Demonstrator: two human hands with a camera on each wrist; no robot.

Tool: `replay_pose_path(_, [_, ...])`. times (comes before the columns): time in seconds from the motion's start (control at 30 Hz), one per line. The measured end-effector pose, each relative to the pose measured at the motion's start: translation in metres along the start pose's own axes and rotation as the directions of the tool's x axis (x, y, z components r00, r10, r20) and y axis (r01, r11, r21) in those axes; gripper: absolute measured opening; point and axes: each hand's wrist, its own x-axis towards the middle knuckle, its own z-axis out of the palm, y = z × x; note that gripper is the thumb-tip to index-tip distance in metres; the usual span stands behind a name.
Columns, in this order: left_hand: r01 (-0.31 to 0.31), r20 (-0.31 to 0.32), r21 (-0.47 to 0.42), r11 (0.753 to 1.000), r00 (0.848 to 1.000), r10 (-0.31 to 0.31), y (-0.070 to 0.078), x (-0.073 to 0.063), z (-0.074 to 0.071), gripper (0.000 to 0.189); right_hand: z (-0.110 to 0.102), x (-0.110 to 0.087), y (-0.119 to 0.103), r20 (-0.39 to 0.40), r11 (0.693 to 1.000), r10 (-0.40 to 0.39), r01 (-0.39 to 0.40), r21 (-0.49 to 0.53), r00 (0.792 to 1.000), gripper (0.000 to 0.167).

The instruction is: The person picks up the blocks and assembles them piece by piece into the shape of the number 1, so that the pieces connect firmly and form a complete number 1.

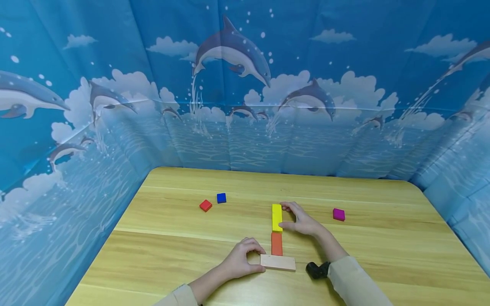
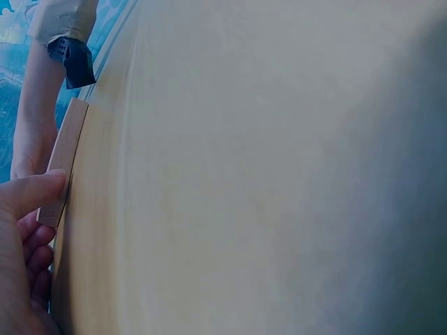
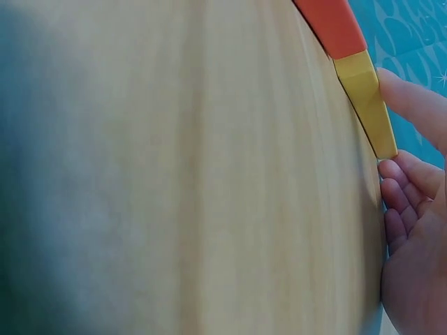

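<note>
On the wooden bench [image 1: 191, 255], near the front edge, three flat blocks form a T-like figure: a natural wood block [image 1: 278, 262] lies crosswise closest to the person, an orange block [image 1: 277, 244] stands lengthwise off its far edge, and a yellow block [image 1: 277, 217] continues the line beyond it, end to end. The left hand [image 1: 239, 259] holds the left end of the wood block, thumb on the near edge, fingers curled over the far side; its grip pinches that end (the left wrist view shows the thumb [image 2: 31, 192] pressed on the block's edge [image 2: 64, 157]). The right hand [image 1: 302, 220] sits at the right side of the yellow block, index finger at its far end and thumb at the near corner; that grip clasps the block along its length. In the right wrist view the fingertips [image 3: 394, 174] touch the yellow block [image 3: 367, 98] beside the orange one [image 3: 335, 24]. A small black device [image 1: 317, 270] shows at the right wrist by a beige sleeve [image 1: 356, 284]. Further back, left, a red cube [image 1: 205, 205] and a blue cube [image 1: 221, 198] lie close together; a magenta cube [image 1: 338, 214] sits right of the right hand, apart. A dolphin-print backdrop [image 1: 245, 85] surrounds the bench.
</note>
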Motion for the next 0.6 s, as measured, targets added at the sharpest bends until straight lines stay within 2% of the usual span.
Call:
replay_pose_path(0.4, [0.015, 0.003, 0.004, 1.000, 1.000, -0.015, 0.0015, -0.0014, 0.0000, 0.030, 0.0022, -0.0016, -0.0029, -0.004, 1.000, -0.013, 0.013, -0.014, 1.000, 0.068])
replay_pose_path(0.6, [0.001, -0.001, 0.014, 1.000, 1.000, -0.001, 0.0006, -0.0017, 0.0011, 0.030, 0.0031, -0.0018, -0.0014, -0.004, 1.000, -0.013, 0.012, -0.021, 1.000, 0.067])
